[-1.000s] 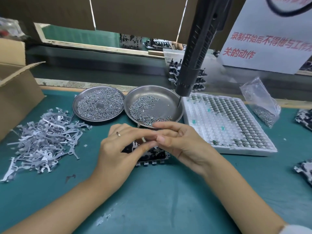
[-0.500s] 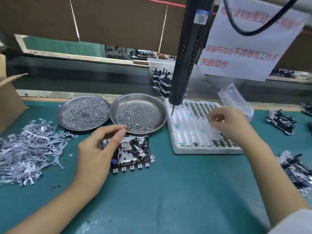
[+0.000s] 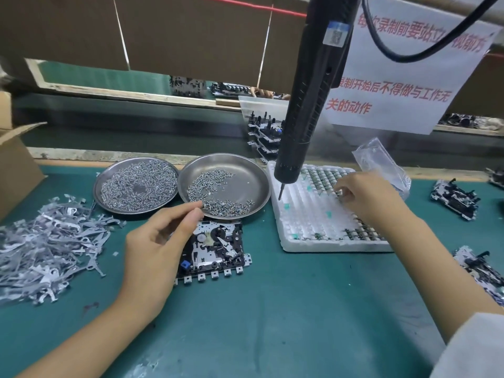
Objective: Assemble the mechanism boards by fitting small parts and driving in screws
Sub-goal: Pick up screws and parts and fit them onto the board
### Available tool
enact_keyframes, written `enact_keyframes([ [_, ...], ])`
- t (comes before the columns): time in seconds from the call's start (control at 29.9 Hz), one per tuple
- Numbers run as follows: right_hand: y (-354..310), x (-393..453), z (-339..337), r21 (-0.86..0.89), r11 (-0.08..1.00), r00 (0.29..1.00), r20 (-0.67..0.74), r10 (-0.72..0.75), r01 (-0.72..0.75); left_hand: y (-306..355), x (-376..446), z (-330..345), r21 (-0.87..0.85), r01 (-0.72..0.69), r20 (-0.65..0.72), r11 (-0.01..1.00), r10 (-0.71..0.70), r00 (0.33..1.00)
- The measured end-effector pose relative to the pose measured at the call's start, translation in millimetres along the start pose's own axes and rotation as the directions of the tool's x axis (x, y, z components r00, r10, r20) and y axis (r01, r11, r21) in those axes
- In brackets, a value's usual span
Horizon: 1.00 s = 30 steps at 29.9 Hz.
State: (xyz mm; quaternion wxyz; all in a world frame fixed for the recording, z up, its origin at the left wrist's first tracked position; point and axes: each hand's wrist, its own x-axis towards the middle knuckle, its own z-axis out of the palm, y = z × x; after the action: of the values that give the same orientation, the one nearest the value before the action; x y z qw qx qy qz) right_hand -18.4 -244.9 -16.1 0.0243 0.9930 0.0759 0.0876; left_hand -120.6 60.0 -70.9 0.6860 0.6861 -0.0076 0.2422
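A black mechanism board (image 3: 218, 249) with metal parts lies on the green mat in front of me. My left hand (image 3: 161, 241) hovers over its left half. Index finger and thumb come close together at the near rim of the right screw dish (image 3: 245, 173); I cannot see whether a screw is between them. My right hand (image 3: 365, 195) reaches over the white foam tray (image 3: 308, 222), its fingertips curled down and pinching a small part (image 3: 341, 196) in the rows there. The hanging black electric screwdriver (image 3: 305, 118) points its bit at the tray's left edge, untouched.
A second dish (image 3: 136, 184) full of screws sits left of the first. A heap of grey metal levers (image 3: 46, 241) covers the mat's left side, beside a cardboard box (image 3: 13, 165). More boards (image 3: 452, 199) lie at right, and a plastic bag (image 3: 381, 162) behind the tray.
Both hands left the board, where they had worked together. My right hand went to the foam tray, and my left lifted toward the right screw dish's rim. The view shifted right.
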Motion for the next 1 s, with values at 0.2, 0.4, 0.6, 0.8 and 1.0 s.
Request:
enact_keyframes([
  [0.2, -32.0, -39.9, -36.9, 0.675, 0.737, 0.978, 0.184, -0.102, -0.051, 0.3, -1.6, 0.4, -0.009, -0.001, 0.009, 1.0, 0.001, 1.0],
  [0.4, -117.9, -62.1, -17.5, 0.966, 0.251, 0.973, 0.109, -0.206, -0.055, 1.3, -5.6, 2.9, -0.026, -0.013, 0.062, 1.0, 0.015, 0.998],
  [0.6, -144.3, -66.3, 5.1, 0.994, -0.052, 0.989, 0.092, -0.117, -0.098, -1.7, -9.6, 2.3, 0.022, -0.066, 0.168, 0.998, 0.061, 0.984],
  [0.8, -144.4, -69.2, 9.4, 0.986, -0.112, 0.981, 0.105, -0.163, -0.124, -4.9, -9.3, 0.2, 0.033, -0.101, 0.222, 0.994, 0.091, 0.971],
  [1.0, -146.5, -69.8, 10.0, 0.984, -0.13, 0.98, 0.094, -0.177, -0.118, -6.0, -8.8, 1.1, 0.056, -0.12, 0.217, 0.991, 0.105, 0.97],
])
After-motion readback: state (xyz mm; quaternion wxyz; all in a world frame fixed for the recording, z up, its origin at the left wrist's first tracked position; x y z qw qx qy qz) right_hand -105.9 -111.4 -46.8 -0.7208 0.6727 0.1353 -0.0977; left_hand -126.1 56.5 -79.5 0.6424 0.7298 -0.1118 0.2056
